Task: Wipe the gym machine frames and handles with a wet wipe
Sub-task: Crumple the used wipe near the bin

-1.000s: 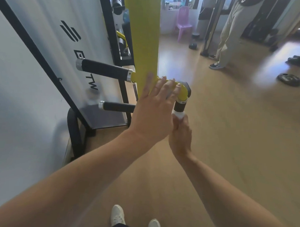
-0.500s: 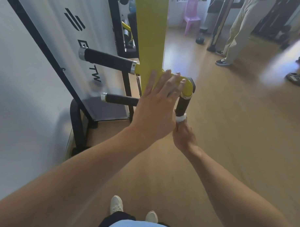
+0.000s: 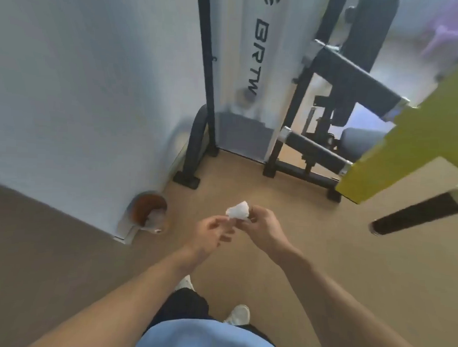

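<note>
A crumpled white wet wipe (image 3: pixel 238 210) sits between my two hands, held in front of me above the floor. My right hand (image 3: pixel 263 226) grips it with curled fingers. My left hand (image 3: pixel 212 231) touches its lower left edge with fingertips; the frame is too blurred to show a pinch. The gym machine's yellow arm (image 3: pixel 405 151) juts in from the right, well away from both hands. Black handles stick out from it: an upper handle (image 3: pixel 355 81), a middle handle (image 3: pixel 314 150) and a lower handle (image 3: pixel 416 216) at the right.
The machine's white shroud (image 3: pixel 242 70) with black lettering stands in a black frame (image 3: pixel 207 81) ahead. A white wall (image 3: pixel 83 90) fills the left. A brown round object (image 3: pixel 150 209) lies by the wall corner. Tan floor spreads below; my white shoes (image 3: pixel 240 314) show.
Both hands left the yellow arm and black handle and came together low in front of me with the wipe. The view swung left and down; the machine now lies to the right.
</note>
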